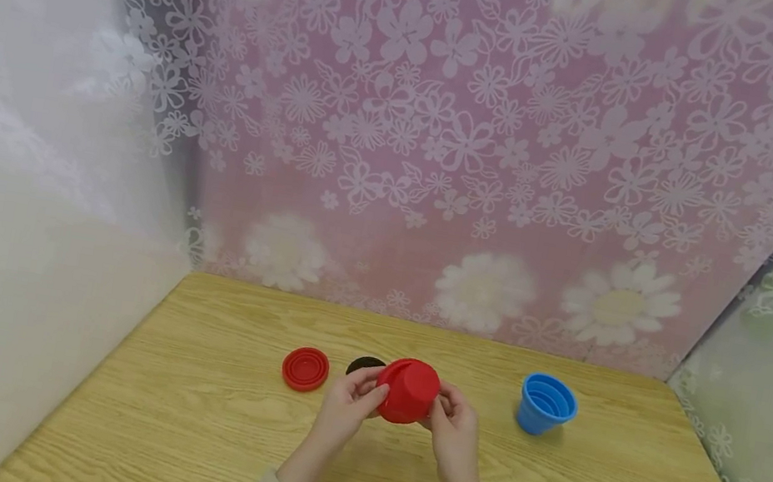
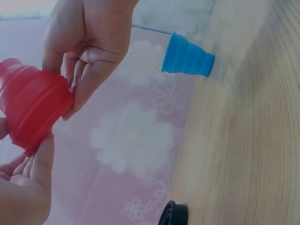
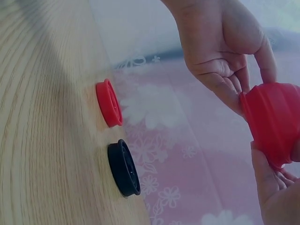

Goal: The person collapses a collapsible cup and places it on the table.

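A red collapsible cup [image 1: 417, 393] is held up over the table between both hands, its narrow base tilted toward the head camera and its wide rim turned down. My left hand [image 1: 345, 407] pinches its left edge, thumb on the near side. On the opposite edge, my right hand [image 1: 455, 433] grips the rim between thumb and fingers. The left wrist view shows the cup's ridged side [image 2: 35, 105] drawn out in steps. Just behind the left hand sits a flattened black collapsible cup [image 3: 124, 168], partly hidden in the head view.
A second red collapsible cup [image 1: 305, 369], folded flat, lies left of the black one. Toward the right, a blue collapsible cup [image 1: 542, 409] stands upright and extended on the wooden table [image 1: 191, 421]. Flower-patterned curtain [image 1: 438, 156] rises behind the table's back edge.
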`<state>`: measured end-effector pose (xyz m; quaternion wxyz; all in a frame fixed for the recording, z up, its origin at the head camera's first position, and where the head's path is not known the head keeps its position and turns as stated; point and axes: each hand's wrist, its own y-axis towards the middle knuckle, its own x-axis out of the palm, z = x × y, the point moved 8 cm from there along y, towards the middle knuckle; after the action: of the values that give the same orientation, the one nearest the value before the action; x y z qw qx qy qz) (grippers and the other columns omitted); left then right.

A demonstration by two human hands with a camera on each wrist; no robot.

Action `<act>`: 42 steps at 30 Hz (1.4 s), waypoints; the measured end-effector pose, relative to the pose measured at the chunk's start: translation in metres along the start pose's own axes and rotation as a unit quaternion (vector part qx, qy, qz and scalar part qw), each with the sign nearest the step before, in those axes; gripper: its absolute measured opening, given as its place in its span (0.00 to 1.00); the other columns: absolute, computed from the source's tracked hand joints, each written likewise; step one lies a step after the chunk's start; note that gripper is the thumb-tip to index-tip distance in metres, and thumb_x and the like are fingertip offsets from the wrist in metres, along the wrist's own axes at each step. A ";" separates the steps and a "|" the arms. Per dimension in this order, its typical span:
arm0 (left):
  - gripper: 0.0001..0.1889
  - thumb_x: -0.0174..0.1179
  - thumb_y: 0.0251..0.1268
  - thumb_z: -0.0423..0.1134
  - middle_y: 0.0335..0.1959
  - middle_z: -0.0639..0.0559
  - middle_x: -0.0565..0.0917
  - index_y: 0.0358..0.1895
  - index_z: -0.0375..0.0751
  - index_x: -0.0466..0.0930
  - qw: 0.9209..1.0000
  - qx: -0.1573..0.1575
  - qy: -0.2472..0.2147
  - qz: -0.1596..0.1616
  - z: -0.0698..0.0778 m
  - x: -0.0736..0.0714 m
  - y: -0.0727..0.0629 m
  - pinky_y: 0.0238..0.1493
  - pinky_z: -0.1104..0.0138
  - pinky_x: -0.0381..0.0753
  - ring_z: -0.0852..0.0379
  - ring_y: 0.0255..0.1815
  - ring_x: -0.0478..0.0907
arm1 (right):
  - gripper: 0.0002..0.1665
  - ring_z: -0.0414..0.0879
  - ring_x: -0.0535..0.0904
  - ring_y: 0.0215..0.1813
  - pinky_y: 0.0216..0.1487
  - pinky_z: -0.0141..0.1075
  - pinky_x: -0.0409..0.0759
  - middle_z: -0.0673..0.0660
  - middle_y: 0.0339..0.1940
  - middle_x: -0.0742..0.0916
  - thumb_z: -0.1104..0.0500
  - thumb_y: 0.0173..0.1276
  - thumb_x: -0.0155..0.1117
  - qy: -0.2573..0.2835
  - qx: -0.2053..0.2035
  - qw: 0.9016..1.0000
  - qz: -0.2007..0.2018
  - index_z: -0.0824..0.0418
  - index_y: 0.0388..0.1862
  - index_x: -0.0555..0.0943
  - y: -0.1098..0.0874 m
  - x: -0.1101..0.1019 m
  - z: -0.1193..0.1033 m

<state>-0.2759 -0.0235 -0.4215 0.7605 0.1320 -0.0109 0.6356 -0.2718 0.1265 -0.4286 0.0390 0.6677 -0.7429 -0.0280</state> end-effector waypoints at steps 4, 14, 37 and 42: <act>0.19 0.53 0.62 0.32 0.42 0.36 0.78 0.54 0.24 0.67 1.000 -0.003 -0.001 -0.005 -0.004 0.001 0.001 0.40 0.62 0.77 0.56 0.38 0.79 | 0.16 0.44 0.80 0.33 0.36 0.36 0.79 0.66 0.38 0.81 0.68 0.66 0.49 0.003 0.005 1.000 0.009 0.75 0.51 0.70 0.000 -0.001 0.001; 0.14 0.53 0.61 0.30 0.35 0.40 0.79 0.48 0.24 0.71 0.993 0.010 0.029 0.118 0.002 -0.014 0.000 0.33 0.67 0.79 0.56 0.32 0.78 | 0.22 0.48 0.79 0.40 0.40 0.41 0.77 0.66 0.42 0.80 0.67 0.62 0.54 0.099 0.008 0.992 -0.075 0.75 0.54 0.67 -0.007 0.016 -0.004; 0.23 0.51 0.59 0.25 0.49 0.35 0.73 0.59 0.26 0.60 0.997 0.012 -0.044 0.062 0.002 0.002 0.000 0.40 0.63 0.77 0.49 0.47 0.74 | 0.28 0.46 0.78 0.41 0.42 0.39 0.77 0.64 0.45 0.77 0.71 0.60 0.54 0.104 0.021 0.993 -0.047 0.70 0.60 0.62 -0.006 0.015 -0.005; 0.24 0.51 0.59 0.24 0.50 0.37 0.73 0.60 0.26 0.60 0.993 0.005 -0.048 0.105 -0.001 -0.002 0.001 0.39 0.66 0.77 0.51 0.45 0.75 | 0.31 0.45 0.79 0.41 0.43 0.38 0.77 0.63 0.44 0.76 0.70 0.60 0.56 0.118 0.005 0.990 -0.071 0.69 0.62 0.59 -0.009 0.021 -0.010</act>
<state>-0.2776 -0.0249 -0.4228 0.6872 0.1646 -0.0581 0.7052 -0.2644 0.1047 -0.4192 0.1211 0.7174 -0.6841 0.0525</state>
